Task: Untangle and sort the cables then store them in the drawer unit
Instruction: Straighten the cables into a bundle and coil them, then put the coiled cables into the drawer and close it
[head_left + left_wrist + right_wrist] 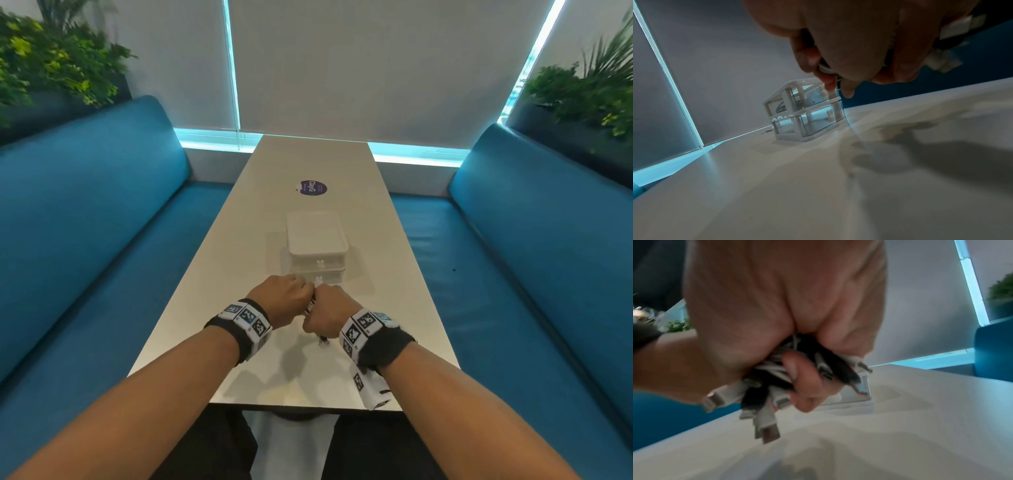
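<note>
A bundle of black and white cables point(310, 305) sits between my two hands over the near half of the white table point(239, 274). My right hand point(327, 313) grips the bundle point(756, 395) in a fist, with several plugs sticking out below. My left hand point(289, 294) pinches a white cable point(825, 69) at the bundle's top. The white drawer unit point(317, 246) stands just beyond the hands, both clear drawers shut. In the left wrist view a dark coiled cable point(800, 104) lies in the upper drawer of the unit point(803, 112).
A round purple sticker point(311, 187) lies on the table beyond the unit. Blue benches point(102, 222) run along both sides of the table. Planters with green plants point(51, 61) stand behind them. A window blind closes off the far end.
</note>
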